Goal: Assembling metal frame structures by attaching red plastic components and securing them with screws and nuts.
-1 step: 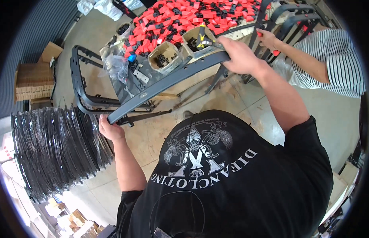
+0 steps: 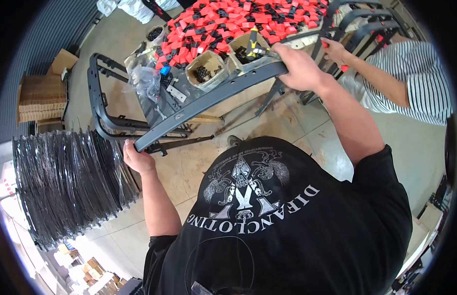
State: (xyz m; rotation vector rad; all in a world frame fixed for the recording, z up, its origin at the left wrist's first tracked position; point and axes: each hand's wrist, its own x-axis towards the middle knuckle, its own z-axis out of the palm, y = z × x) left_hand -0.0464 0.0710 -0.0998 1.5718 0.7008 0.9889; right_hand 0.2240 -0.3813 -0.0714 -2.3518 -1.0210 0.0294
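Note:
A long dark grey metal bar (image 2: 204, 104) with small holes and a slot slants across in front of me, its right end higher in view. My left hand (image 2: 139, 158) is closed around its lower left end. Around the upper right end my right hand (image 2: 301, 69) is wrapped, thumb side toward the bench. Just beyond the bar is a bench (image 2: 152, 115). Behind its left end stands a bent black metal frame (image 2: 94, 93); whether bar and frame are joined I cannot tell.
Red and black plastic pieces (image 2: 209, 27) heap the bench, beside boxes of small black parts (image 2: 204, 71) and yellow-handled pliers (image 2: 251, 44). At right, a co-worker's hand (image 2: 334, 51) holds a red-handled tool near more black frames (image 2: 366, 19). Wrapped black parts (image 2: 71, 187) stand left.

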